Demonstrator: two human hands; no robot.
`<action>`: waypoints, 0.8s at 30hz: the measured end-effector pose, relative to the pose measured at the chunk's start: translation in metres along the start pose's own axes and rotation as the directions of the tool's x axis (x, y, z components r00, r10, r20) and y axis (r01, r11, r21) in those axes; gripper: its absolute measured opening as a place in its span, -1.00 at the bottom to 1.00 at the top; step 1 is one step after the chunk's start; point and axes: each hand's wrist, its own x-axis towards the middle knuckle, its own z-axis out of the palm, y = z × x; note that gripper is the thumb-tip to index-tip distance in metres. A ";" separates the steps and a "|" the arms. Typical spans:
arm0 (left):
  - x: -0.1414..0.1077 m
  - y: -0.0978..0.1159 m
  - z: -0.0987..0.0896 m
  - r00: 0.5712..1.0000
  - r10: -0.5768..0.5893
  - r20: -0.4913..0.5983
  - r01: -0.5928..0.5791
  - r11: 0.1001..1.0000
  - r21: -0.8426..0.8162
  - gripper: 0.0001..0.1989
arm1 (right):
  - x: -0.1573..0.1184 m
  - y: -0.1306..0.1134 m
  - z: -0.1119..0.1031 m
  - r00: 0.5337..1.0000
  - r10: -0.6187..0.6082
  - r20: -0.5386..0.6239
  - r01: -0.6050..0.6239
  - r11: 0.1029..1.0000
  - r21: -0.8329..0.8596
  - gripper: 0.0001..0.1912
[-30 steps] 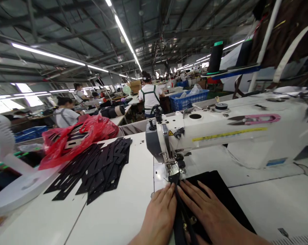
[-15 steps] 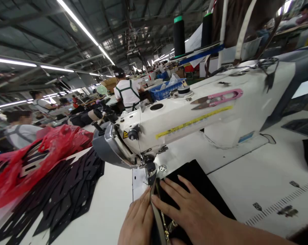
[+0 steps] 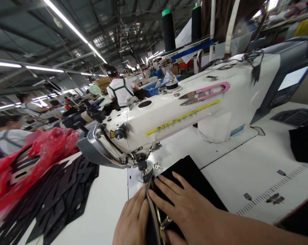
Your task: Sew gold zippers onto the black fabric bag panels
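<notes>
A black fabric piece (image 3: 184, 172) lies under the needle area of a white sewing machine (image 3: 169, 117). Along its left side runs a gold-toothed zipper (image 3: 158, 213) with a metal pull (image 3: 166, 223), beside a raised grey-edged strip (image 3: 150, 200). My left hand (image 3: 133, 217) rests against the strip's left side, its fingers stretched out close together, thumb hidden. My right hand (image 3: 184, 204) lies flat on the black fabric with spread fingers, the index fingertip at the strip. Both hands' fingertips are just in front of the presser foot (image 3: 147, 177).
Dark cut pieces (image 3: 62, 197) are heaped at left beside a red plastic bag (image 3: 49, 146). Pink-handled thread snips (image 3: 207, 92) lie on the machine arm. Black thread cones (image 3: 168, 32) stand behind. A person in a white shirt (image 3: 120, 90) sits farther back.
The view has shifted, so the machine and table appear farther left. The fabric and both hands keep nearly the same place at the presser foot.
</notes>
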 end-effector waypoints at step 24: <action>0.018 0.014 0.006 0.970 -0.126 -0.210 0.115 0.991 -0.061 -0.71 | 0.013 0.027 0.019 0.908 -0.404 -0.113 0.196 0.647 -0.737 -0.26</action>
